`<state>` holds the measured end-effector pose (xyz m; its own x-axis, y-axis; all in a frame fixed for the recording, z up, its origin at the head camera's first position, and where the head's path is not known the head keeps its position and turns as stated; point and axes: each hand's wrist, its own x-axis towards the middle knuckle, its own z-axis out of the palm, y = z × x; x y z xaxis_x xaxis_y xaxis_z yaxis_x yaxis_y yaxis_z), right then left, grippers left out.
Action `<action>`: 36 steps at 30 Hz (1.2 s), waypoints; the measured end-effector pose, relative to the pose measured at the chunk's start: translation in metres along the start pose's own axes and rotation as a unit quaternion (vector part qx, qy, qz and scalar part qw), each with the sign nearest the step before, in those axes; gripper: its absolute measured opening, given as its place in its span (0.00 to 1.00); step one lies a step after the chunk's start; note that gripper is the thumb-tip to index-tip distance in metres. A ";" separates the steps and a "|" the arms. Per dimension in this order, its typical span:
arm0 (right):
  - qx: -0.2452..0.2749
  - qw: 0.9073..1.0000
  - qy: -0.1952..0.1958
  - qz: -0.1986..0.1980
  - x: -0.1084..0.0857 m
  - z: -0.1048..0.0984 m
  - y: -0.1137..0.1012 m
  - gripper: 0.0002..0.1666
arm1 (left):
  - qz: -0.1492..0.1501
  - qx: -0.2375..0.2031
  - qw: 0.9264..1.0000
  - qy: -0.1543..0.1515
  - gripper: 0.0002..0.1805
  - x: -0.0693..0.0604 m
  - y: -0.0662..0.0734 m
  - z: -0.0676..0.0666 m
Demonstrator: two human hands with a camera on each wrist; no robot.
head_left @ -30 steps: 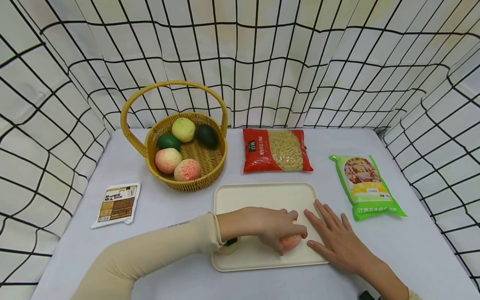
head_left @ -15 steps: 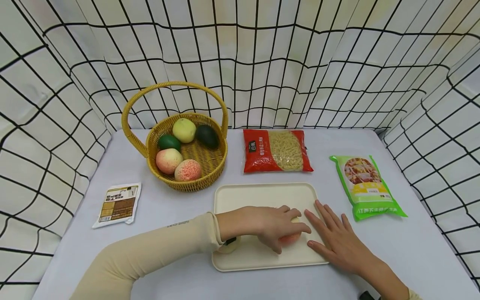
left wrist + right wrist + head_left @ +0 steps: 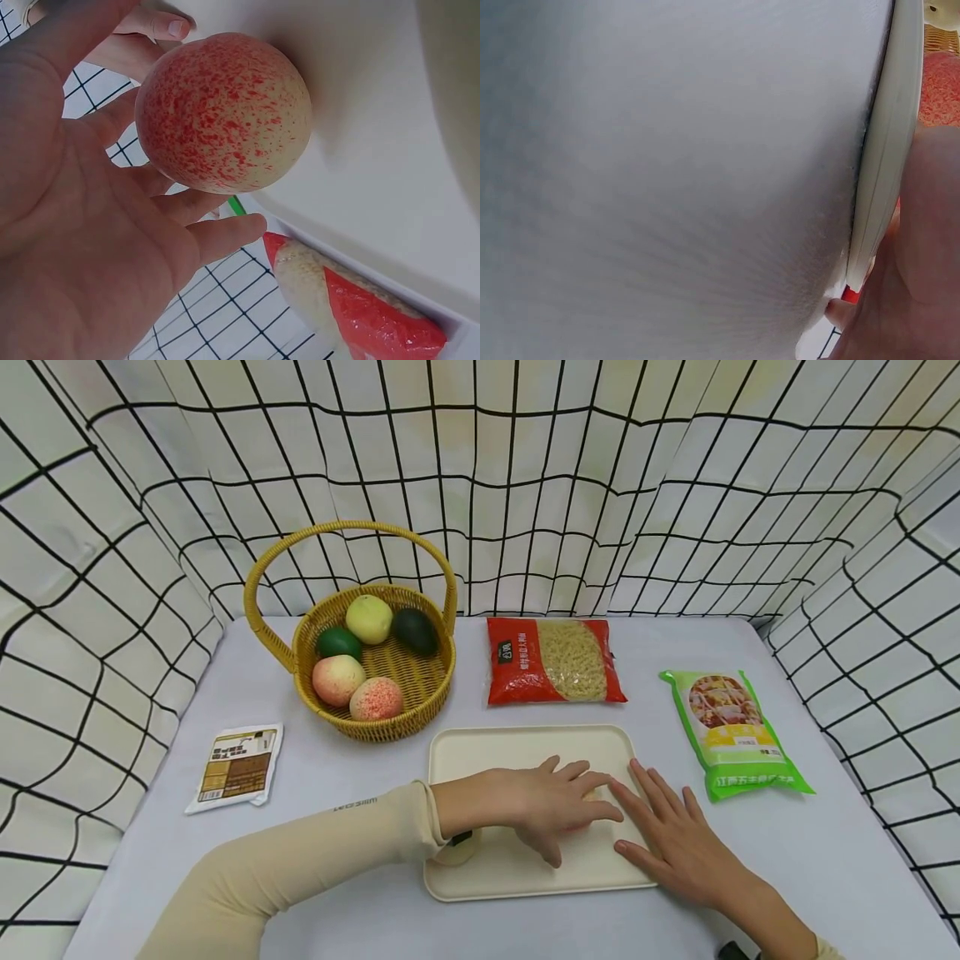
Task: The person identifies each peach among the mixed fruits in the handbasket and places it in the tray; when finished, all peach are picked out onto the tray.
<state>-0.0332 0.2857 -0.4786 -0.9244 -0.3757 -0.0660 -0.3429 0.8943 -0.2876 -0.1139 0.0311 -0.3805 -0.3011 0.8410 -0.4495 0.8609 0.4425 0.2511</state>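
Note:
A cream tray (image 3: pixel 525 747) lies on the white table. On it, a pink-speckled peach (image 3: pixel 225 112) sits beside my left hand (image 3: pixel 551 806), whose fingers are spread and extended around and over it. In the head view that hand covers most of the peach. My right hand (image 3: pixel 671 839) rests flat at the tray's right edge with straight fingers, its tips close to the left hand's. A pale round thing (image 3: pixel 456 853) at the tray's left end is partly hidden by my left wrist.
A wicker basket (image 3: pixel 427 714) at the back left holds several fruits. Behind the tray lies a red pasta bag (image 3: pixel 555 660). A green food packet (image 3: pixel 735 735) is on the right, a brown-and-white packet (image 3: pixel 236 768) on the left. Black-gridded white walls (image 3: pixel 495 485) enclose the table.
My left hand's fingers have loosened from around the peach and spread out, rising slightly. The peach stays on the tray. My right hand has not moved.

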 end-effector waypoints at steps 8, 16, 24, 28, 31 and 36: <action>-0.002 1.000 -0.001 0.001 0.001 0.000 0.000 0.47 | -0.001 0.010 1.000 0.003 0.54 -0.001 -0.001 -0.002; 0.000 1.000 -0.001 0.000 0.001 0.001 0.001 0.47 | -0.008 0.001 1.000 0.008 0.55 -0.004 -0.003 -0.006; 0.002 1.000 -0.013 0.006 0.001 0.000 0.000 0.47 | -0.010 -0.049 0.998 0.036 0.53 -0.019 -0.016 -0.021; 0.009 1.000 -0.015 0.009 0.001 -0.001 -0.001 0.47 | -0.022 -0.070 0.996 0.059 0.52 -0.036 -0.030 -0.031; 0.006 1.000 -0.012 0.006 0.001 -0.002 -0.001 0.47 | -0.038 -0.085 0.993 0.078 0.52 -0.054 -0.044 -0.039; 0.003 1.000 -0.010 0.006 0.000 -0.001 -0.001 0.47 | -0.076 -0.105 0.985 0.111 0.53 -0.089 -0.071 -0.053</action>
<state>-0.0333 0.2846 -0.4774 -0.9251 -0.3690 -0.0893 -0.3297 0.8974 -0.2931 -0.1699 -0.0587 -0.3132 -0.5221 0.7969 -0.3038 0.7021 0.6038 0.3774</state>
